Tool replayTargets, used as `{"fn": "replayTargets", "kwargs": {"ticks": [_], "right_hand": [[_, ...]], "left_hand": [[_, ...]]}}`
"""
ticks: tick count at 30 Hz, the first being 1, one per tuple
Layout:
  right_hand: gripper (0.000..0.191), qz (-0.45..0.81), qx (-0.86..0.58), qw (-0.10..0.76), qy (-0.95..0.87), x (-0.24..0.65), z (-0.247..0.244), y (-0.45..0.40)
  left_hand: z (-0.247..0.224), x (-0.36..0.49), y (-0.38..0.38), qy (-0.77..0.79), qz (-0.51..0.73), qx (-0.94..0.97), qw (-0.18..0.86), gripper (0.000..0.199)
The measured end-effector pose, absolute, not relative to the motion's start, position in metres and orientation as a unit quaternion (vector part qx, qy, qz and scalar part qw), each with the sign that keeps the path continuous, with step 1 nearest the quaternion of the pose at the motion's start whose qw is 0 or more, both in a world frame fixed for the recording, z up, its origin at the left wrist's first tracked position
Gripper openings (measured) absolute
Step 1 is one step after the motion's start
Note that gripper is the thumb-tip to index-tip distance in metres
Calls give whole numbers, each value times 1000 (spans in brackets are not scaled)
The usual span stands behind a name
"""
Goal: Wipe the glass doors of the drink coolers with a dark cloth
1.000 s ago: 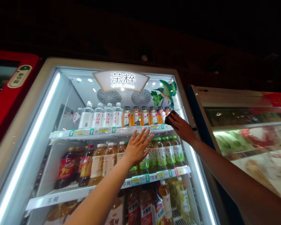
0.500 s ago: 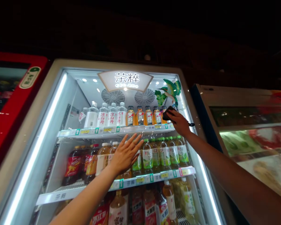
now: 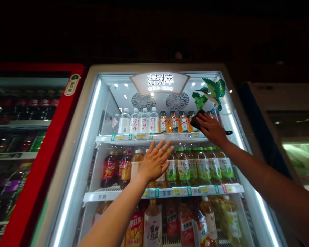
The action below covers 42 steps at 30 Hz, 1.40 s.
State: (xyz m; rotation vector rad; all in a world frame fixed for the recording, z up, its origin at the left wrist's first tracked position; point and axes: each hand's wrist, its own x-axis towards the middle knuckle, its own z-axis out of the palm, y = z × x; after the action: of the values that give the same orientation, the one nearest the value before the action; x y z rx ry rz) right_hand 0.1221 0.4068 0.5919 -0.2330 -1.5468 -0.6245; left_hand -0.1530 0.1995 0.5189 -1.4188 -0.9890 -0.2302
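My left hand [image 3: 156, 161] lies with its fingers spread against the glass door of a lit drinks cooler [image 3: 91, 137], in front of the middle-shelf bottles. Higher and to the right, my right hand [image 3: 213, 129] presses a dark brush-like object [image 3: 197, 120] to the glass, and a black loop sticks out by the wrist. This object overlaps the orange bottles [image 3: 173, 122] on the top shelf, just below the green bird sticker [image 3: 212, 91]. Its exact shape is partly hidden by my fingers.
A fan-shaped lit sign [image 3: 159, 83] is at the cooler's top. Green tea bottles [image 3: 183, 166] fill the middle shelf's right side. A red-framed cooler [image 3: 48, 137] stands on the left, a dark-sided one [image 3: 259, 116] on the right.
The view has shifted, so the cooler sits farther right and more of the red one shows. My right hand has moved left along the glass with the dark object. My left hand stays spread.
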Motion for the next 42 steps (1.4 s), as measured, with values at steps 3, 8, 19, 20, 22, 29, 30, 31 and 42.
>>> {"fn": "replayTargets", "kwargs": {"ticks": [3, 8, 19, 20, 22, 29, 30, 31, 42], "right_hand": [[50, -228, -121, 718, -646, 86, 614, 396], [44, -265, 2, 656, -706, 62, 595, 367], [48, -271, -155, 686, -658, 26, 613, 342], [49, -286, -135, 669, -672, 19, 608, 334], [49, -315, -74, 634, -702, 19, 590, 328], [46, -254, -63, 691, -673, 44, 589, 351], [48, -241, -104, 705, -659, 35, 596, 344], [49, -236, -146, 707, -650, 25, 603, 335], [51, -308, -76, 625, -713, 37, 563, 331]], "left_hand": [[516, -153, 199, -441, -99, -619, 642, 63], [514, -152, 199, -450, -89, -611, 645, 62], [511, -149, 198, -452, -84, -610, 645, 61], [511, -150, 196, -454, -74, -614, 641, 61], [512, -155, 187, -455, -49, -621, 636, 62], [513, -205, 140, -427, -31, -624, 654, 65], [514, -212, 136, -427, -43, -619, 658, 66], [514, -219, 135, -428, -56, -614, 660, 66], [503, -230, 148, -425, -115, -612, 657, 68]]}}
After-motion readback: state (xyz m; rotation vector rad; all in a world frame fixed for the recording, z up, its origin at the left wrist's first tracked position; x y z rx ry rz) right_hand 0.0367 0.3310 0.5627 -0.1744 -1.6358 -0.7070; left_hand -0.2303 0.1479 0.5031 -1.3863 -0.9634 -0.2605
